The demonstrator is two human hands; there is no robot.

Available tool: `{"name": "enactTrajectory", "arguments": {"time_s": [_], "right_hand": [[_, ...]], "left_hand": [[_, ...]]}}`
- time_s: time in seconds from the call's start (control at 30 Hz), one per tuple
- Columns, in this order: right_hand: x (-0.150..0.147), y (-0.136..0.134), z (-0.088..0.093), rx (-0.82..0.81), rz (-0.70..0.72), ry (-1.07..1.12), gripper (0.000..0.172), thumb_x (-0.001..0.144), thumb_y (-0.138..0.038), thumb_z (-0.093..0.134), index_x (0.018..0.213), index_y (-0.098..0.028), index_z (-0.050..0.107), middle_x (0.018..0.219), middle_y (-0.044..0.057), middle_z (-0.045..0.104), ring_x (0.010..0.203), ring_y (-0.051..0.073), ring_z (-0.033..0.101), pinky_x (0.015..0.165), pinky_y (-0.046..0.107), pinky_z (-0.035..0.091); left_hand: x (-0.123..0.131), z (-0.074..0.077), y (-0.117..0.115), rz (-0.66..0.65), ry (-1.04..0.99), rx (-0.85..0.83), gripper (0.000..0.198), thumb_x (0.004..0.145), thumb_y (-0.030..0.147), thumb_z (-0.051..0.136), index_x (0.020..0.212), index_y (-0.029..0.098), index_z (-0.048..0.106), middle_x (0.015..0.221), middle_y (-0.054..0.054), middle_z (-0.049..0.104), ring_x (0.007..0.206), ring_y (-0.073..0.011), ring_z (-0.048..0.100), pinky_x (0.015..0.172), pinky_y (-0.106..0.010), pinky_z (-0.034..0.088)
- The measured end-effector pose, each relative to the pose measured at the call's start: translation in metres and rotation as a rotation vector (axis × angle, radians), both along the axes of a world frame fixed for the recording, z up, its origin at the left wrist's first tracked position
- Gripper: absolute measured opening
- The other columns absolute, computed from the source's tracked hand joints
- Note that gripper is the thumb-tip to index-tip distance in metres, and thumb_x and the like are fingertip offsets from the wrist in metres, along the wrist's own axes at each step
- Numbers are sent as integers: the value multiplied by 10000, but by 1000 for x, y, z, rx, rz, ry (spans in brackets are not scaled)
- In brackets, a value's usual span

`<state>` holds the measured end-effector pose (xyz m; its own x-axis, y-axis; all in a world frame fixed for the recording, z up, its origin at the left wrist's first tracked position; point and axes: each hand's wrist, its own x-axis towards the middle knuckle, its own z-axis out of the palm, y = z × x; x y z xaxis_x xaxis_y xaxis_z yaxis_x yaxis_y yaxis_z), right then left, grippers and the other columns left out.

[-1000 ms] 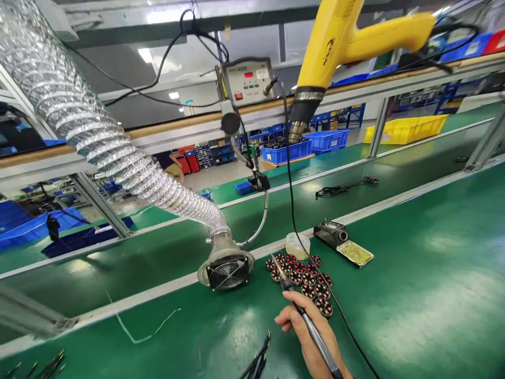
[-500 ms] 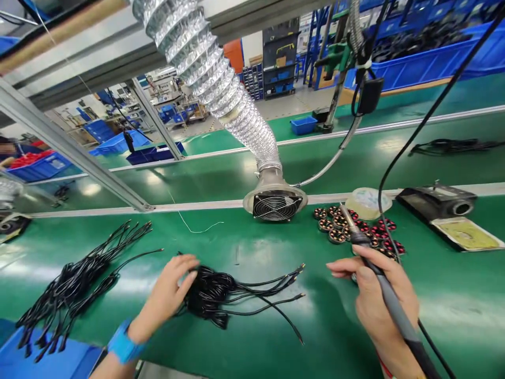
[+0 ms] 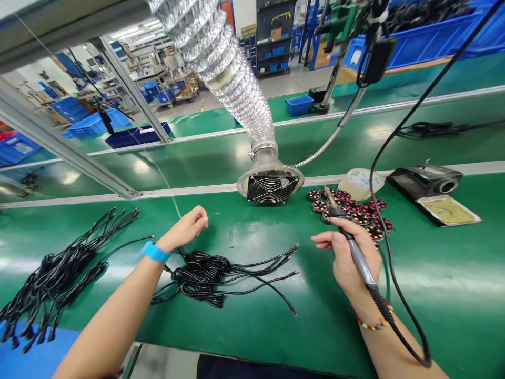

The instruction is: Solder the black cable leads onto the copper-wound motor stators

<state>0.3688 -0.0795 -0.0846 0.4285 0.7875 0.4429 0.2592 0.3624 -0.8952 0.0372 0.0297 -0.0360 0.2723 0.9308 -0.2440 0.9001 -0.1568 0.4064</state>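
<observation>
My right hand (image 3: pixel 355 255) grips a soldering iron (image 3: pixel 357 258), its tip pointing up and left over a cluster of small round motor stators with copper and red windings (image 3: pixel 359 217). My left hand (image 3: pixel 192 227), a blue band on its wrist, is closed with fingers curled at the thin solder wire (image 3: pixel 168 184). That wire comes down from the upper left and passes behind the hand; the fingertips are partly hidden. Below the left hand lies a bundle of black cables (image 3: pixel 205 273), stripped ends pointing right. Another bundle of black cables (image 3: pixel 59 273) lies at the left.
A fume extractor (image 3: pixel 272 187) on a silver duct hangs over the bench's back edge. A soldering iron stand with a yellow sponge (image 3: pixel 445 208) and a translucent round container (image 3: pixel 361 183) stand at the right. The iron's cord (image 3: pixel 389 242) loops beside my right arm. A blue bin (image 3: pixel 35 352) is at lower left.
My left hand has moved up from the middle cable bundle to the solder wire, and its fingers have curled in. My right hand still holds the soldering iron. The view has shifted slightly.
</observation>
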Motion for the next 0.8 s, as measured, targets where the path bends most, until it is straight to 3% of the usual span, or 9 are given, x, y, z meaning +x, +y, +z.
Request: {"name": "enactTrajectory", "arguments": {"time_s": [0.1, 0.2, 0.27, 0.4, 0.53, 0.63, 0.8], "right_hand": [[-4, -3, 2, 9, 53, -5, 225, 921, -351, 559, 1094, -218, 613, 695, -4, 713, 550, 127, 658, 536, 244, 561], [-8, -5, 1, 3, 82, -29, 223, 924, -344, 554, 1101, -222, 614, 705, -1, 710, 557, 134, 661, 535, 259, 567], [-8, -5, -1, -8, 78, -31, 226, 924, -341, 555, 1107, -221, 613, 713, 2, 708, 567, 141, 665, 536, 271, 569], [-6, -4, -3, -17, 46, -7, 226, 924, -344, 555, 1102, -219, 614, 706, 0, 699, 578, 148, 670, 535, 281, 564], [-4, -2, -1, -12, 18, 2, 237, 920, -358, 558, 1100, -213, 610, 707, 1, 695, 562, 153, 664, 532, 298, 556], [-4, -3, 0, -21, 9, -6, 241, 918, -365, 562, 1096, -212, 613, 715, 3, 695, 562, 154, 662, 535, 305, 557], [-1, -4, 1, -16, 27, 18, 236, 926, -363, 551, 1110, -225, 607, 716, -6, 692, 565, 146, 660, 542, 298, 559]], "left_hand": [[-6, 21, -32, -211, 29, -184, 268, 856, 359, 470, 1054, 203, 558, 783, 2, 614, 689, -154, 567, 644, -263, 458], [-5, 31, -54, -425, 188, -280, 435, 821, 211, 471, 1255, 228, 500, 1120, -47, 630, 958, -205, 619, 815, -303, 473], [-2, 31, -62, -490, 338, -246, 446, 826, 151, 424, 1262, 206, 500, 1226, -75, 585, 1004, -236, 626, 837, -335, 474], [4, 33, -63, -564, 546, -177, 382, 838, 131, 381, 1182, 170, 544, 1173, -103, 582, 776, -230, 661, 660, -340, 478], [7, 39, -51, -548, 508, -255, 358, 788, 89, 385, 1083, 195, 558, 1058, -69, 652, 859, -235, 656, 679, -310, 458], [12, 40, -42, -546, 542, -298, 292, 772, 94, 392, 991, 199, 555, 922, -54, 682, 803, -227, 644, 641, -297, 427], [12, 47, -37, -600, 447, -215, 245, 819, 140, 381, 979, 229, 545, 984, -21, 669, 830, -198, 627, 673, -282, 419]]}}
